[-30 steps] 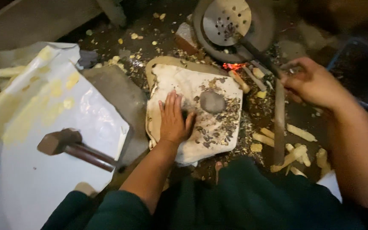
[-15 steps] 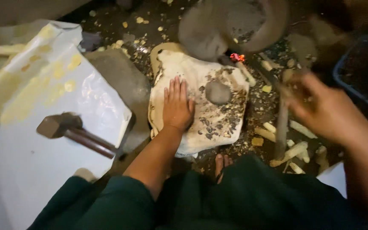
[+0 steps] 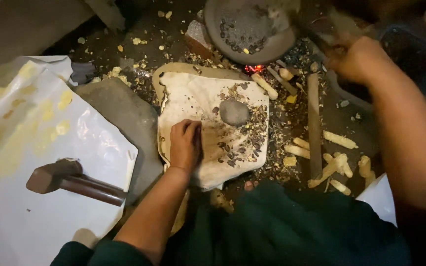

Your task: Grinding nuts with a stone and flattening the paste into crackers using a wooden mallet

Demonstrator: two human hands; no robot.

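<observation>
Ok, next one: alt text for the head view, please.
A person's left hand presses flat on a white cloth strewn with dark seed husks beside a round grey stone. The right hand reaches near a pan over embers; a hammer lies left.

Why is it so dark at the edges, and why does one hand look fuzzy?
In the head view, light falls mainly on the middle, so the white cloth and shiny white sheet glare while the corners sink into shadow; the right hand is smeared by motion blur, whereas the left hand on the cloth looks sharp; a small ember glow is the only other bright spot.
</observation>
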